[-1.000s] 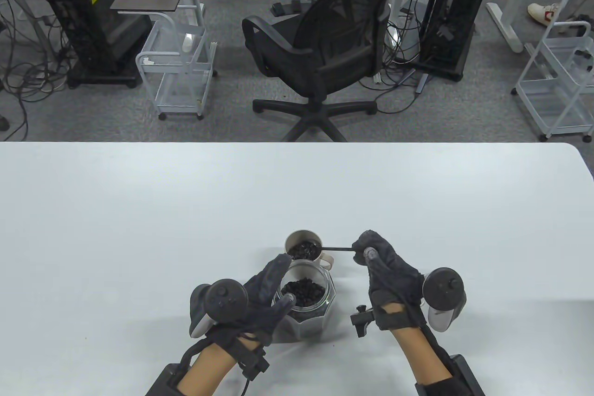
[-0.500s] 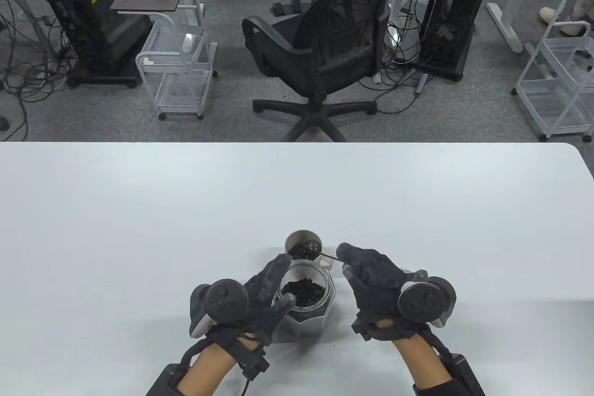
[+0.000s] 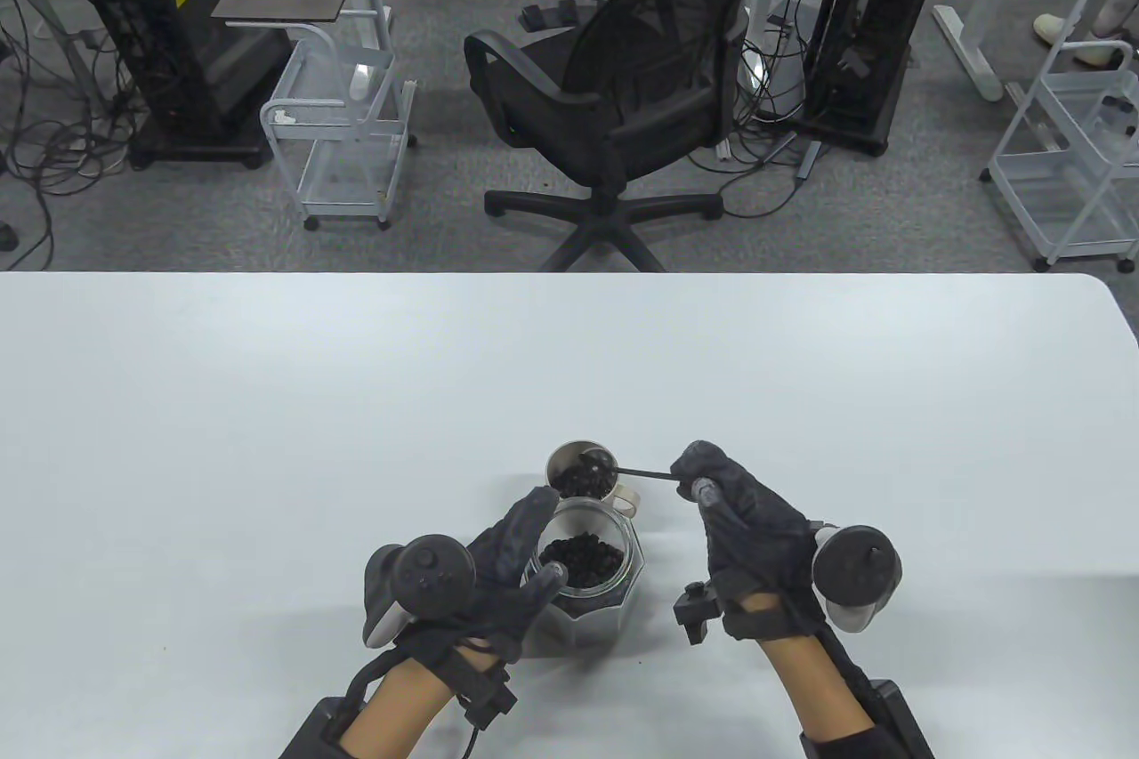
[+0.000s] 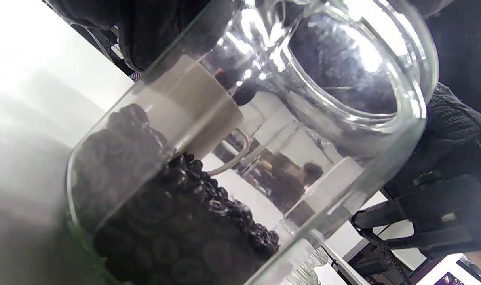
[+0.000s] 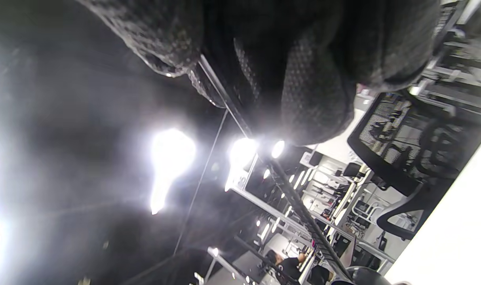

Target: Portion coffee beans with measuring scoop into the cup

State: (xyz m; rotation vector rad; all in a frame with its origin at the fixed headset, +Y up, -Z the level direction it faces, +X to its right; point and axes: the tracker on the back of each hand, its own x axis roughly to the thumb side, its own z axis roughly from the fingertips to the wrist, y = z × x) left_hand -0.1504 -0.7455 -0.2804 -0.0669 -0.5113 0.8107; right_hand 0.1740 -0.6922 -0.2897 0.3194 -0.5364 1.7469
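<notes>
Left hand (image 3: 498, 563) wraps the glass jar (image 3: 587, 577) to steady it. Our right hand (image 3: 743, 519) pinches the scoop (image 3: 598, 464) by its handle, tipping it over the cup (image 3: 578, 474) so beans land inside.

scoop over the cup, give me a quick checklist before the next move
1. Scoop bowl above the cup mouth: ok.
2. Right hand pinches the scoop handle: ok.
3. Left hand grips the glass jar, jar upright: ok.
4. Jar holds beans for another portion: ok.
5. Scoop fully emptied: cannot tell, too small in the table view.
6. No beans spilled on the table near the cup: ok, none visible.
</notes>
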